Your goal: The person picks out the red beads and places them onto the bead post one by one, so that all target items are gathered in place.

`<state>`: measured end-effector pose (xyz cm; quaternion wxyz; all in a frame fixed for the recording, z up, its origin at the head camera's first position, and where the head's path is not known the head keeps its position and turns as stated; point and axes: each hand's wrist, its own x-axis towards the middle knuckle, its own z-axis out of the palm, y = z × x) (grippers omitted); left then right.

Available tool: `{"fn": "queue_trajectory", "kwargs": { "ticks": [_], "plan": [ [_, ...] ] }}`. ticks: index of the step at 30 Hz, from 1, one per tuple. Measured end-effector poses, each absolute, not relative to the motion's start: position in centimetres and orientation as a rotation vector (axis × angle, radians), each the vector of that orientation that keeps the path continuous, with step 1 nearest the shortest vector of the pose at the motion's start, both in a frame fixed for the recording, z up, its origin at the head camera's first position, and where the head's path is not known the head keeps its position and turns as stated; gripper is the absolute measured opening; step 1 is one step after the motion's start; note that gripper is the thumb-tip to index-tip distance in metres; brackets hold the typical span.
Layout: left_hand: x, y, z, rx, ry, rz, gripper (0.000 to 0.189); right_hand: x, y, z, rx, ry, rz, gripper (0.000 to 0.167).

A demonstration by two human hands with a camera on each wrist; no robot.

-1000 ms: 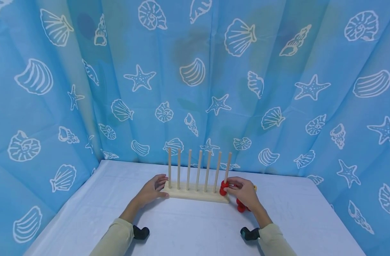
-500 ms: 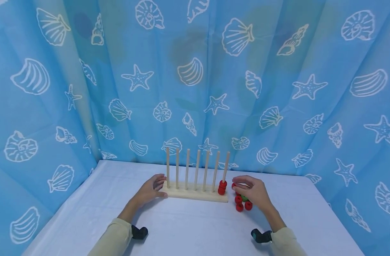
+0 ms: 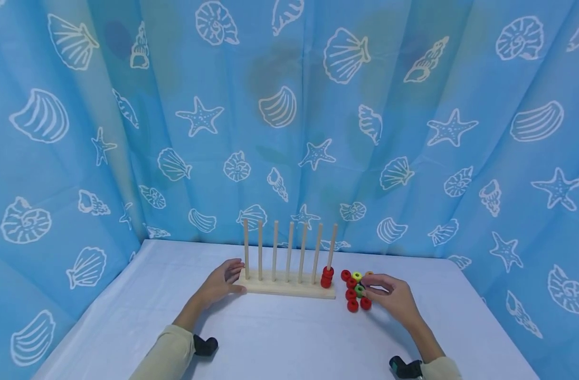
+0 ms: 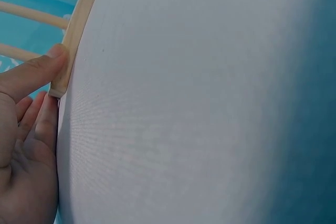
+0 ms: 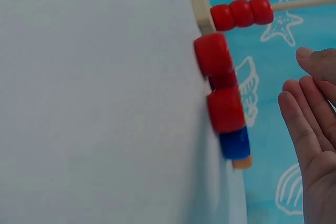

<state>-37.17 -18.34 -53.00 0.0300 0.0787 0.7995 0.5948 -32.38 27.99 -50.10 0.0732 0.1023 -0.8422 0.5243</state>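
A wooden peg stand (image 3: 289, 288) with a row of upright pegs stands on the table. My left hand (image 3: 220, 283) grips its left end, thumb on the front edge and fingers behind, as the left wrist view also shows. Three red beads (image 5: 242, 13) are stacked on the rightmost peg. To the right of the stand, my right hand (image 3: 395, 300) hovers over loose beads, its fingers extended and holding nothing. Among these are red beads (image 3: 351, 294), a green bead (image 3: 359, 291), a yellow bead (image 3: 357, 276), an orange bead (image 3: 369, 274) and a blue bead (image 5: 234, 144). The hand partly hides the group.
A white cloth covers the table (image 3: 270, 338). Behind and at both sides hangs a blue curtain (image 3: 251, 142) with white shell and starfish drawings. Black devices (image 3: 206, 346) are strapped at both wrists.
My right hand was at a red bead on the rightmost peg; it has left the stack and moved right, over the loose beads. The left hand keeps its place on the stand.
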Motion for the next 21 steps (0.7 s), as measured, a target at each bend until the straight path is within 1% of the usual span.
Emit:
{"fn": "queue_trajectory", "kwargs": {
  "ticks": [9, 21],
  "plan": [
    [-37.0, -18.3, -53.1, 0.219, 2.481, 1.828, 0.088, -31.6, 28.9, -51.3, 0.208, -2.56, 1.664, 0.04],
    [-36.9, -18.1, -52.7, 0.234, 2.474, 1.832, 0.091, -31.6, 29.6, -52.4, 0.191, -2.584, 1.603, 0.033]
  ]
}}
